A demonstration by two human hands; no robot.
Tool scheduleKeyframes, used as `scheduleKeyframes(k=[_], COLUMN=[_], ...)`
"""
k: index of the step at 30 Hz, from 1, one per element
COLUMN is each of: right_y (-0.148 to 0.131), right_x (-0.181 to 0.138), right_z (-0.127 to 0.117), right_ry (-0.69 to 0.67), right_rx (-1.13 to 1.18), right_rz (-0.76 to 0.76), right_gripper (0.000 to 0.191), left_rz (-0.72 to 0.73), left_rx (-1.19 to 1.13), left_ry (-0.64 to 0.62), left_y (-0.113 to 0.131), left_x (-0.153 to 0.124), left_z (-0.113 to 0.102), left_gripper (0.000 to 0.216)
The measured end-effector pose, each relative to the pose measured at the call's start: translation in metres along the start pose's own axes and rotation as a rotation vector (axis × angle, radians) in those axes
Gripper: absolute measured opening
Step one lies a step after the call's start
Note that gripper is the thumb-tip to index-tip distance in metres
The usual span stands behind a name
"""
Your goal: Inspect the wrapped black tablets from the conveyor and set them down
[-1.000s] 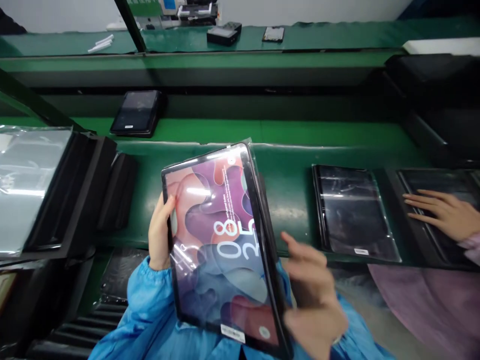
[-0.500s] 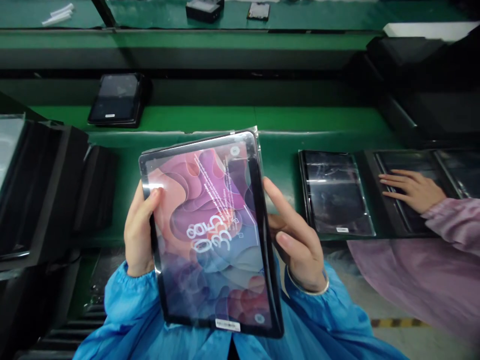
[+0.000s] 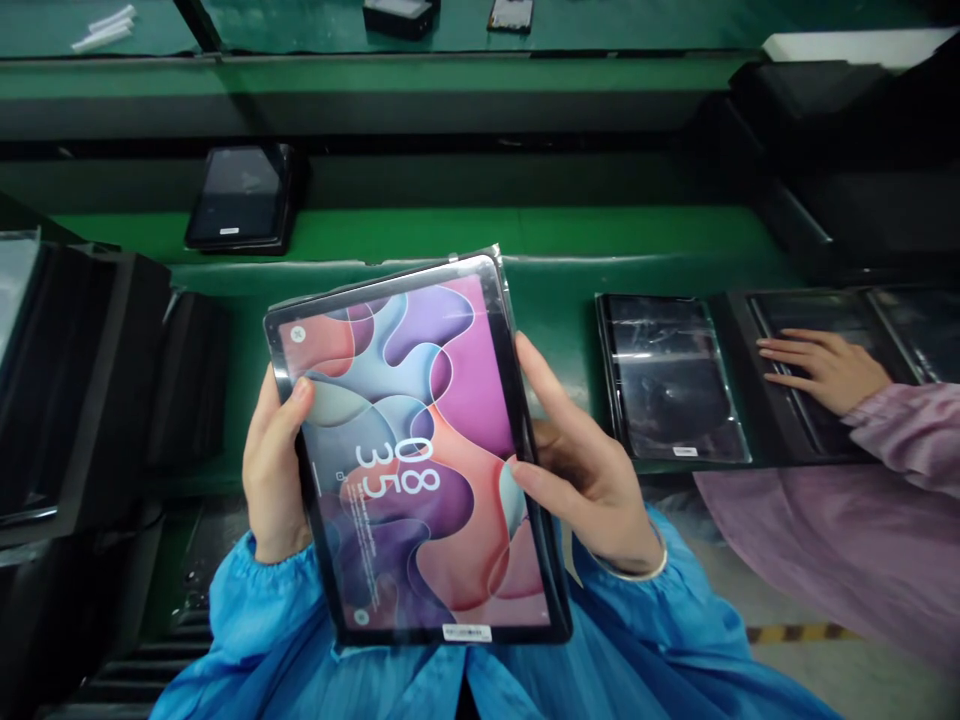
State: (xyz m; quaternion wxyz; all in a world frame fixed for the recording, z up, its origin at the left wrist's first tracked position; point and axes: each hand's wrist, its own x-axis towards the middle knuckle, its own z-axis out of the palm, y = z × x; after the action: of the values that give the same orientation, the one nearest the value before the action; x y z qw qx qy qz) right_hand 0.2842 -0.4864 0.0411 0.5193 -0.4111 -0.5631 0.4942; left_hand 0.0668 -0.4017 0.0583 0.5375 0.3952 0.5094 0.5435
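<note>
Nearest, the left hand (image 3: 274,470) and right hand (image 3: 589,470) grip the long edges of a lit tablet (image 3: 412,450), held upright over the blue sleeves (image 3: 262,620); clear film wraps it, sticking out past its far edge. Beyond lies the green table (image 3: 570,300). On it at right rests a dark tablet (image 3: 670,375) in film, then a co-worker's hand (image 3: 821,365) flat on another one. Black trays (image 3: 82,370) stack at left, cut off. Farther left, a tablet pile (image 3: 241,195) sits on a higher ledge.
</note>
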Motion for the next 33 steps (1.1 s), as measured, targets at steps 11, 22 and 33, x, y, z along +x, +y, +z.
scheduleKeyframes(k=[11, 22, 33], right_y=[0.000, 0.001, 0.005], right_x=[-0.003, -0.004, 0.005], right_z=[0.000, 0.001, -0.003], right_ry=[0.038, 0.072, 0.118], right_rx=[-0.101, -0.060, 0.011], right_rz=[0.024, 0.057, 0.107], right_gripper=[0.077, 0.077, 0.076], left_rz=[0.012, 0.014, -0.083], left_rx=[0.004, -0.008, -0.156], left_ry=[0.006, 0.048, 0.029], left_y=[-0.005, -0.005, -0.011], left_x=[0.000, -0.003, -0.002], left_z=[-0.001, 0.003, 0.007], left_gripper=[0.029, 0.024, 0.032])
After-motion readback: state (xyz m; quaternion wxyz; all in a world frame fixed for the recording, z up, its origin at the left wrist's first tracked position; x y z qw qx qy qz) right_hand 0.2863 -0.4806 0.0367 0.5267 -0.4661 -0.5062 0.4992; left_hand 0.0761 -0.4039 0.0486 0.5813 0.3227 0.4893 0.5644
